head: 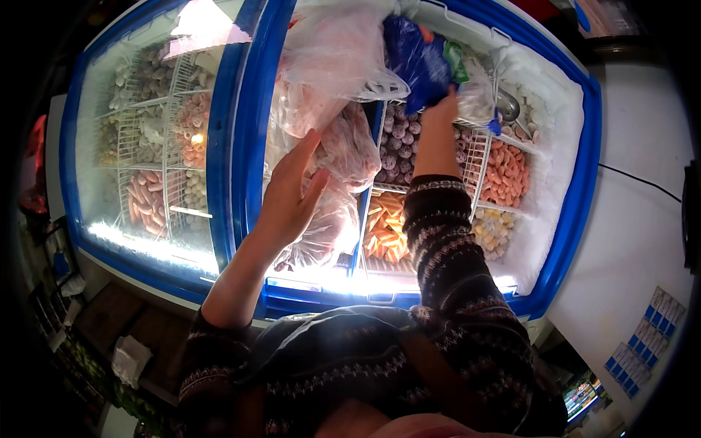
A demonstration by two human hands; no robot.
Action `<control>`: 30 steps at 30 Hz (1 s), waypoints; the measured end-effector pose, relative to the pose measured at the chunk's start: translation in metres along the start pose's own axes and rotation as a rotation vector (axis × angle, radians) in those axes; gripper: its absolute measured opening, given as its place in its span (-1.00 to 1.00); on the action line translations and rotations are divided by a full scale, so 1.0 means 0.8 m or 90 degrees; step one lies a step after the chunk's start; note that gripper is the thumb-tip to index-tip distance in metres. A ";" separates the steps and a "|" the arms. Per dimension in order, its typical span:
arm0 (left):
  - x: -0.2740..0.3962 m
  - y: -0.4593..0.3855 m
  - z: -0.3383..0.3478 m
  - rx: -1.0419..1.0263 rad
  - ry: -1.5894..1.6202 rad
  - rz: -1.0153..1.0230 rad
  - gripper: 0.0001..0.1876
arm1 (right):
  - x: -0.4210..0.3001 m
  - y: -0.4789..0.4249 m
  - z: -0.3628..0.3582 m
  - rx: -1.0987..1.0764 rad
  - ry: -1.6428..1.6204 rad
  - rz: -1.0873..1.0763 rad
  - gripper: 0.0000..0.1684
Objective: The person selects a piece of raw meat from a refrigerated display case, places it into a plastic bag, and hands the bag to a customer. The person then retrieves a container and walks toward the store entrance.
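My left hand (293, 194) is spread, thumb apart from the fingers, over clear plastic bags of frozen meat (350, 145) in the chest freezer. It holds nothing; whether it touches the plastic is hard to tell. Farther in, my right hand (444, 109) grips the near edge of a blue plastic bag (419, 63) with orange and green patches. That bag covers most of its fingers. Above the left hand lies a large, whitish plastic bag (339, 49). Below the right forearm, wire compartments hold frozen dark balls (400, 142) and orange-and-white striped pieces (386, 224).
A blue-framed glass lid (164, 137) covers the freezer's left half. White wire dividers (479, 164) separate orange pieces (504, 172) and yellowish pieces (493, 230) on the right. A metal scoop (508, 105) lies at the back right. Frost (558, 137) coats the right inner wall.
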State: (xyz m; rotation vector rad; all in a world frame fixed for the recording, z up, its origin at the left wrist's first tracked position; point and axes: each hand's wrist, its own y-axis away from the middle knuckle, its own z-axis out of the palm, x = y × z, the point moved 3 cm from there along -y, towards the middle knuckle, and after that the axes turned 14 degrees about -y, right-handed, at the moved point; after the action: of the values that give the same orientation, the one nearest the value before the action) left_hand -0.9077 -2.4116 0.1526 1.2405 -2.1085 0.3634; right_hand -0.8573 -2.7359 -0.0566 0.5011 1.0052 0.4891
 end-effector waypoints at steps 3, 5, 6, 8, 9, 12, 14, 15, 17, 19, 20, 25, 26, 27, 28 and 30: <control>0.002 0.016 -0.036 0.069 -0.062 -0.004 -0.56 | 0.010 -0.002 -0.006 -0.127 0.629 -0.141 -0.42; -0.009 0.035 -0.055 0.162 -0.143 -0.010 -0.62 | 0.004 0.000 -0.021 -0.233 0.434 0.087 -0.54; -0.017 0.042 -0.063 0.191 -0.185 -0.018 -0.62 | 0.001 0.003 -0.030 -0.255 0.350 0.207 -0.56; -0.023 0.061 -0.075 0.273 -0.263 -0.029 -0.62 | -0.022 0.033 -0.045 -0.097 0.390 0.134 -0.61; -0.029 0.073 -0.079 0.275 -0.278 -0.062 -0.62 | -0.032 0.055 -0.053 -0.139 0.424 0.000 -0.62; -0.059 0.116 -0.073 0.254 -0.251 -0.152 -0.65 | -0.031 0.161 -0.057 -0.433 0.476 -0.407 -0.71; -0.064 0.139 -0.065 0.191 -0.214 -0.195 -0.67 | -0.027 0.307 -0.024 -0.725 0.498 -0.397 -0.66; -0.061 0.143 -0.063 0.159 -0.195 -0.202 -0.68 | -0.014 0.351 -0.021 -0.947 0.491 -0.555 -0.63; -0.048 0.146 -0.067 0.185 -0.215 -0.175 -0.68 | 0.002 0.438 -0.002 -1.131 0.430 -0.522 -0.76; -0.046 0.151 -0.066 0.183 -0.243 -0.158 -0.65 | 0.021 0.477 0.003 -1.258 0.400 -0.553 -0.86; -0.044 0.150 -0.068 0.198 -0.244 -0.137 -0.65 | 0.021 0.477 0.008 -1.263 0.426 -0.608 -0.89; -0.025 0.148 -0.048 0.135 -0.171 -0.115 -0.62 | 0.010 0.461 -0.007 -1.254 0.544 -0.687 -0.92; -0.012 0.150 -0.039 0.102 -0.131 -0.085 -0.56 | -0.004 0.452 -0.011 -1.229 0.528 -0.706 -0.87; 0.001 0.151 -0.025 0.062 -0.156 -0.066 -0.48 | -0.022 0.440 -0.015 -1.215 0.537 -0.716 -0.86; 0.018 0.152 -0.012 0.033 -0.139 -0.035 -0.41 | -0.041 0.425 -0.021 -1.201 0.548 -0.725 -0.86; 0.049 0.158 0.013 -0.051 -0.012 0.046 -0.40 | -0.087 0.394 -0.038 -1.165 0.655 -0.733 -0.89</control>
State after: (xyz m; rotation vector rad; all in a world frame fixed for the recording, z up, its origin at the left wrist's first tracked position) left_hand -1.0328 -2.3790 0.1820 1.1275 -2.1665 0.2978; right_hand -0.9635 -2.5255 0.1656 -2.0413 1.1269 0.3761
